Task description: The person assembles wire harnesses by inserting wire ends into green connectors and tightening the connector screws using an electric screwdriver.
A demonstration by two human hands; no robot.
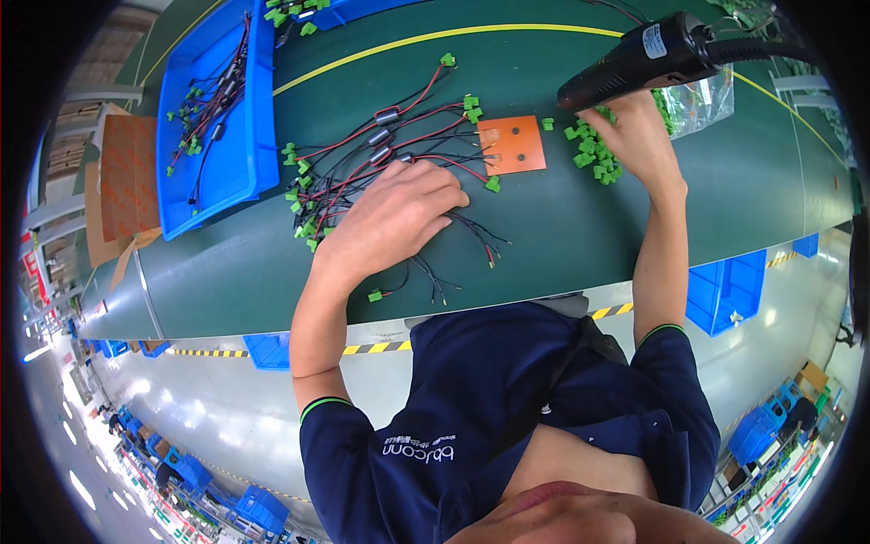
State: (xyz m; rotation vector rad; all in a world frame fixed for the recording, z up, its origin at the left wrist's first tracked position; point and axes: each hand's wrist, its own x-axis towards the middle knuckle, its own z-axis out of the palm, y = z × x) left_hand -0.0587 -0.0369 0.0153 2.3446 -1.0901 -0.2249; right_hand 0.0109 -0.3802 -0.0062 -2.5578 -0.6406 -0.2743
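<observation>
While the left hand (399, 213) is laid palm-down with fingers loosely spread over a tangle of red and black wire leads (381, 150), the right hand (634, 136) is reached forward, its fingers curled into a heap of green connectors (594, 150) beneath a hanging black power tool (634, 59). An orange plate (512, 145) is seen between both hands on the dark green surface (562, 227), with a blue tray (213, 136) of finished leads at the left and a pale workshop floor below.

Bare belt (580, 227) between hands; wire harnesses (381, 150) and connector pile (594, 150) crowd the sides.

Red-black wire harnesses (381, 154) fanned flat beside loose green connectors (594, 150).
</observation>
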